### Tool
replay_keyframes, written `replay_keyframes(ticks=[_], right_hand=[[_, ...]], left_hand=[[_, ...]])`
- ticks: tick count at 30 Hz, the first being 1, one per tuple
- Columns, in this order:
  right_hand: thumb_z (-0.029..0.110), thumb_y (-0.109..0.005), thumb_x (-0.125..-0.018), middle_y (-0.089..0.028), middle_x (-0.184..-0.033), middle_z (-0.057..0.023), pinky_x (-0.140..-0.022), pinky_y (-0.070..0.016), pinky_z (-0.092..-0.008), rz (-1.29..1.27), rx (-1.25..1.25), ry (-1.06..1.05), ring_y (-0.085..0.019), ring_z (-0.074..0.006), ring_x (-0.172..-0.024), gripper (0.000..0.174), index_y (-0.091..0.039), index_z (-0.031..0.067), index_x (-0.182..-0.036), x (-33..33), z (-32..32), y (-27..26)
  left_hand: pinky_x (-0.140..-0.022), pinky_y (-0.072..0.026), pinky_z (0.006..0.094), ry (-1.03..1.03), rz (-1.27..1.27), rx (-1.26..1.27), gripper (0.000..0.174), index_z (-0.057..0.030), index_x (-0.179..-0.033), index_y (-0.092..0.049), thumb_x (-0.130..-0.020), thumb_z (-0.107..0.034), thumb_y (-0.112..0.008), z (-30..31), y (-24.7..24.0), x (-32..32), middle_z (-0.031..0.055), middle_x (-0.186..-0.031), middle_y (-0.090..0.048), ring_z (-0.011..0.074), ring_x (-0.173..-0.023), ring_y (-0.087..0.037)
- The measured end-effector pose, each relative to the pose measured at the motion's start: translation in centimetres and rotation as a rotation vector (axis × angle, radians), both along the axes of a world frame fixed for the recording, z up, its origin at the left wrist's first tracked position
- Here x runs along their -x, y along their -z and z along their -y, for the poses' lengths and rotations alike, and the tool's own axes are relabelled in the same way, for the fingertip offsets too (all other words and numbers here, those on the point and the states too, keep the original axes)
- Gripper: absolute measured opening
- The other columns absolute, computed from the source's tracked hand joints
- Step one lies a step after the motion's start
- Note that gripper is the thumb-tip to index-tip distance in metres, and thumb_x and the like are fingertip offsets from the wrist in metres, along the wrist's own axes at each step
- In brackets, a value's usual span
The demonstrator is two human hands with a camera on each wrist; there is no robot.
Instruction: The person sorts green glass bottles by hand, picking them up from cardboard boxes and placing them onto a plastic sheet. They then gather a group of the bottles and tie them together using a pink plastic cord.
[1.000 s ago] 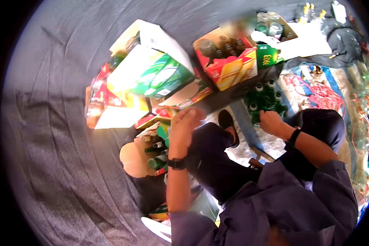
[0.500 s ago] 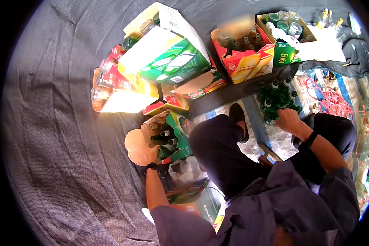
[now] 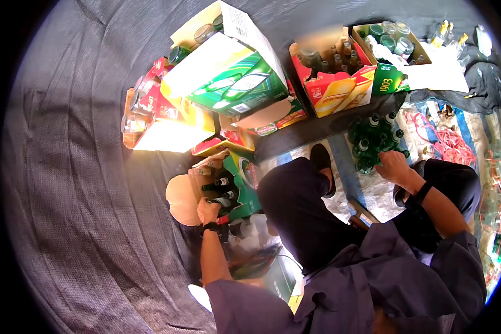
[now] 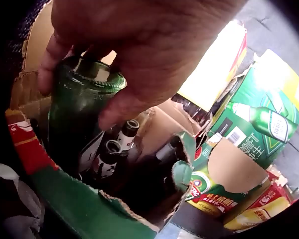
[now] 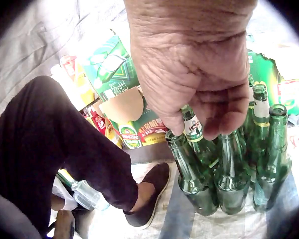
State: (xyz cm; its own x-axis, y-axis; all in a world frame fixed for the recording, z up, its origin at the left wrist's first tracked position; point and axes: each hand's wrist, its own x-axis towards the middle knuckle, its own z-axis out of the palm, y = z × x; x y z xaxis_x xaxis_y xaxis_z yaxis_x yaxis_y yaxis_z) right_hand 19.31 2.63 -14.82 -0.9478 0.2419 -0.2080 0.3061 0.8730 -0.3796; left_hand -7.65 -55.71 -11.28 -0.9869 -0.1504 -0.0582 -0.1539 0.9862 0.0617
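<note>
My left hand grips a green glass bottle near its wide, ridged base, which points upward. This bottle stands upside down in a torn green and red carton, beside several dark bottles with their necks up. My right hand is bent over a cluster of upright green bottles on the ground. Its thumb lies at the mouth of one green bottle, and its curled fingers cover the top of a neighbouring green bottle. I cannot tell whether it grips either one.
Beyond my knees stand a large green and white carton, a red carton of bottles and a green carton of jars. Pink twine lies on the striped sheet at right. A plastic bag sits beside my left arm.
My left hand has come down from in front of the cartons into the torn carton and taken hold of the green bottle. My right hand has stayed at the bottle cluster.
</note>
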Motion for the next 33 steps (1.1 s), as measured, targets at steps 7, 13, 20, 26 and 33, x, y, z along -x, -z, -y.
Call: replay_keyframes(ticks=[7, 13, 20, 26, 33], right_hand=[[0.029, -0.072, -0.077, -0.065, -0.073, -0.0256, -0.071, -0.0523, -0.0509, 0.000, -0.007, 0.002, -0.066, -0.0436, -0.077, 0.033, -0.066, -0.0028, -0.075, -0.2, 0.4, -0.5], [0.029, -0.072, -0.077, -0.065, -0.073, -0.0246, -0.071, -0.0513, -0.0508, 0.000, 0.001, 0.012, -0.066, -0.0432, -0.077, 0.032, -0.065, -0.0020, -0.078, -0.5, 0.2, -1.1], [0.030, -0.070, -0.075, -0.065, -0.070, -0.0237, -0.069, -0.0520, -0.0506, -0.084, -0.001, 0.020, -0.066, -0.0426, -0.074, 0.031, -0.065, -0.0007, -0.072, -1.1, 0.0, -0.9], [0.030, -0.069, -0.075, -0.064, -0.070, -0.0230, -0.067, -0.0515, -0.0514, -0.105, 0.009, 0.033, -0.065, -0.0425, -0.073, 0.032, -0.064, -0.0008, -0.070, -1.3, -0.4, -1.3], [0.038, -0.069, -0.079, -0.065, -0.069, -0.0221, -0.065, -0.0526, -0.0477, -0.238, 0.086, 0.121, -0.065, -0.0409, -0.069, 0.039, -0.067, -0.0007, -0.072, -1.3, -0.2, -2.3]], left_hand=[[-0.090, -0.0510, 0.0455, 0.009, 0.043, 0.016, 0.052, -0.0015, -0.111, -0.067, -0.062, -0.019, -0.071, -0.7, -6.3, -0.5, 0.0241, -0.102, -0.070, 0.0389, -0.101, -0.066], [-0.087, -0.0530, 0.0401, 0.076, 0.000, 0.035, 0.056, -0.0048, -0.112, -0.069, -0.060, -0.023, -0.078, -1.6, -11.3, -0.3, 0.0204, -0.102, -0.071, 0.0347, -0.100, -0.068], [-0.088, -0.0536, 0.0419, 0.182, -0.092, 0.107, 0.050, -0.0119, -0.114, -0.068, -0.065, -0.020, -0.076, -7.1, -20.7, -1.9, 0.0171, -0.108, -0.071, 0.0349, -0.102, -0.068], [-0.087, -0.0538, 0.0415, 0.309, -0.223, 0.067, 0.050, -0.0101, -0.114, -0.068, -0.066, -0.014, -0.078, -11.5, -25.3, -3.3, 0.0165, -0.105, -0.071, 0.0340, -0.100, -0.068], [-0.083, -0.0531, 0.0312, 0.517, -0.312, -0.316, 0.049, -0.0008, -0.117, -0.063, -0.069, 0.002, -0.073, -19.3, -26.5, -5.6, 0.0134, -0.098, -0.070, 0.0217, -0.090, -0.068]])
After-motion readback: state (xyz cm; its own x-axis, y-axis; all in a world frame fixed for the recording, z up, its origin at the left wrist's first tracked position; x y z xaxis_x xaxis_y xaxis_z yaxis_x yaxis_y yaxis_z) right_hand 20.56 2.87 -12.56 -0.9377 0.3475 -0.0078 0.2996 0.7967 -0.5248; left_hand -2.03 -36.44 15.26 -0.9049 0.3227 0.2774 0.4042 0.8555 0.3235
